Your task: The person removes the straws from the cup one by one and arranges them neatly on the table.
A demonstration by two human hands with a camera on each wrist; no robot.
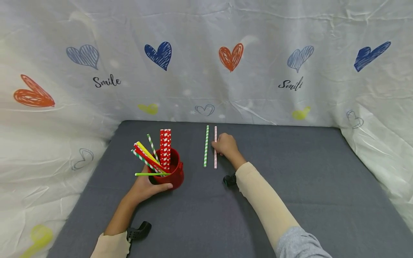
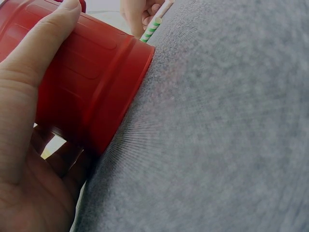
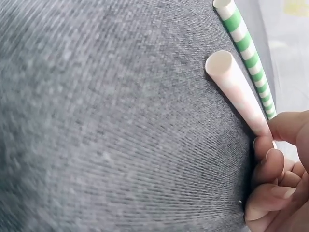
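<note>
My left hand grips a red bucket at the left of the table, thumb along its near side. Several paper straws stand and lean in it: red ones with white marks, yellow ones, green-striped ones and a lime green straw lying across the rim. At the table's middle, my right hand pinches a pale pink and white straw between thumb and fingers, and the straw lies along the cloth. Just left of it, roughly parallel and apart, lies a green and white striped straw.
A dark grey cloth covers the table. Behind it and at the sides hangs a white sheet printed with hearts and words. Black wrist devices sit on both forearms, the left one close above the table.
</note>
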